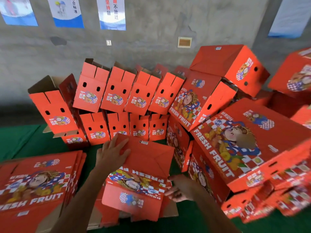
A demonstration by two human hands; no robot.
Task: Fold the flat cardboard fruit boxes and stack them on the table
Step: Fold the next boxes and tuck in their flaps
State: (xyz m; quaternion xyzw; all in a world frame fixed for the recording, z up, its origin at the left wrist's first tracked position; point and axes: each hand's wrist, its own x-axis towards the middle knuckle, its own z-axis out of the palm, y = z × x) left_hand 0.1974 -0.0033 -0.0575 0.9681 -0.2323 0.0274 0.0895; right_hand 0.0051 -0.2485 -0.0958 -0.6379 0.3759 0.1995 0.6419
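Observation:
A red fruit box (148,158) stands in front of me on the green table (25,142), its folded bottom panel facing up and its printed side toward me. My left hand (111,153) lies flat on the top left of that panel, fingers spread. My right hand (179,189) holds the box's right side near its lower edge, fingers curled on the cardboard. A pile of flat boxes (38,184) lies at the left. Folded boxes (117,93) stand in two rows behind.
More folded boxes (228,64) are heaped at the right, with a big one (244,140) leaning close to my right arm. Flat cardboard (170,211) lies under the box. A grey wall with posters (111,13) is behind the table.

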